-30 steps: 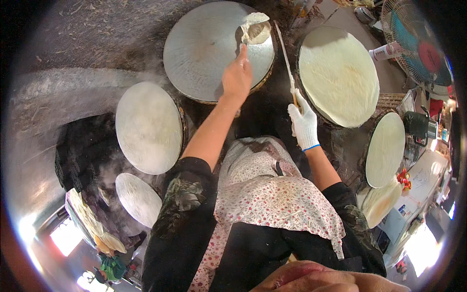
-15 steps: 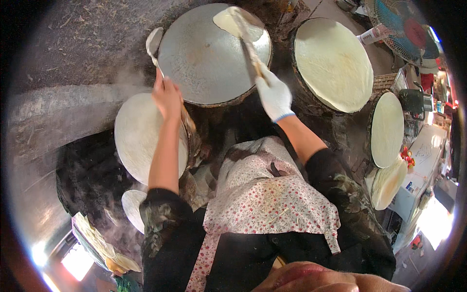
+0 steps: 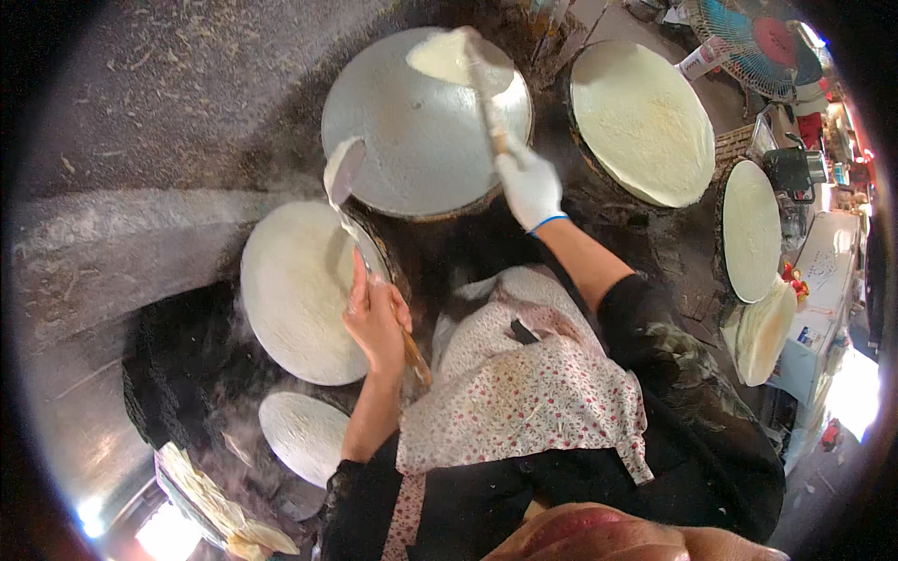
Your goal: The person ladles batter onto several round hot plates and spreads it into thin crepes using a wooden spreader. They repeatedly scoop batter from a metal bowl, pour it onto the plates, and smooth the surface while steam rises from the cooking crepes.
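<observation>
My bare left hand (image 3: 376, 323) is closed round the handle of a batter-smeared ladle (image 3: 344, 170), whose bowl hangs over the near left rim of a round griddle (image 3: 412, 140). A white glove covers my right hand (image 3: 529, 187), which grips a batter-coated wooden spreader (image 3: 486, 103). The spreader's far end reaches into a patch of pale batter (image 3: 438, 58) near the griddle's far edge. Most of that griddle's grey surface is bare. Beneath the ladle handle and left of my hand lies a round flatbread (image 3: 304, 290) on another griddle.
On the right, more griddles carry a large flatbread (image 3: 641, 122) and a smaller-looking one (image 3: 751, 232). Finished flatbreads (image 3: 765, 334) are stacked beyond. Another flatbread (image 3: 304, 435) lies lower left, near folded sheets (image 3: 206, 496). A fan (image 3: 753, 47) stands at the far right.
My left hand has drawn the ladle back toward me, away from the griddle's left side. My right hand still holds the spreader at the batter, which has spread slightly. The view has shifted a little.
</observation>
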`<state>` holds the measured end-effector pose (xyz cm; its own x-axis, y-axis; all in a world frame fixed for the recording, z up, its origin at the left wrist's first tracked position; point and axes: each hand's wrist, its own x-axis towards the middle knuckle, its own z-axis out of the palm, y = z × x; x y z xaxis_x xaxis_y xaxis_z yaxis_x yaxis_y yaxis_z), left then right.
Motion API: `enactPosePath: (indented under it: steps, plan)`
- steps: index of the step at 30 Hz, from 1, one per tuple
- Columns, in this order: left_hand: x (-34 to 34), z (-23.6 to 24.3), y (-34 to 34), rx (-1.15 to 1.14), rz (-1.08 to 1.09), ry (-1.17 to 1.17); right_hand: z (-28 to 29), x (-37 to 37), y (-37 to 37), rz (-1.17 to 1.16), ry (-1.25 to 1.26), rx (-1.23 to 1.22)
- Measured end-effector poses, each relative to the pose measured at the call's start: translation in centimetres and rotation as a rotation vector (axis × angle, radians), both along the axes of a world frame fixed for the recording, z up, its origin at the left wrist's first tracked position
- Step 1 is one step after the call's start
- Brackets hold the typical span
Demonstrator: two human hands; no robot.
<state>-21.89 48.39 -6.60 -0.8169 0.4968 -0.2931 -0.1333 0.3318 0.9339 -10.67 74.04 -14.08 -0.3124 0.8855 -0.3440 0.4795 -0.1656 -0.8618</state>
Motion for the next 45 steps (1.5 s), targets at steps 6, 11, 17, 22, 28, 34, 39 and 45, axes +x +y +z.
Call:
enactPosePath:
  steps: [6,11,17,22,28,34,39,45]
  plan:
    - [0.7,0.7,-1.6,0.062,-0.038,-0.143,-1.2,-1.1,0.5,0.071,-0.081,0.252]
    - [1.3,0.9,-2.6,0.069,-0.043,-0.076,-0.8,-2.2,0.6,0.166,-0.145,0.155]
    - [2.2,0.6,-2.7,0.124,-0.021,-0.121,-0.2,-1.6,1.7,0.11,-0.113,0.284]
    - [2.9,0.8,-2.0,0.06,-0.019,-0.106,-2.6,-2.7,2.7,0.296,0.01,0.218]
    - [2.8,1.0,-1.2,0.061,0.086,-0.101,-2.7,-3.2,4.1,0.162,0.037,0.059]
    - [3.1,1.9,-0.1,0.019,0.07,-0.083,-1.6,-5.2,3.6,0.473,0.001,0.09]
    - [4.5,1.8,1.2,0.029,0.081,-0.084,-3.7,-4.0,6.2,0.287,0.129,0.027]
    - [5.0,2.6,0.1,-0.014,0.078,-0.18,-2.3,-5.0,4.1,0.64,0.032,0.061]
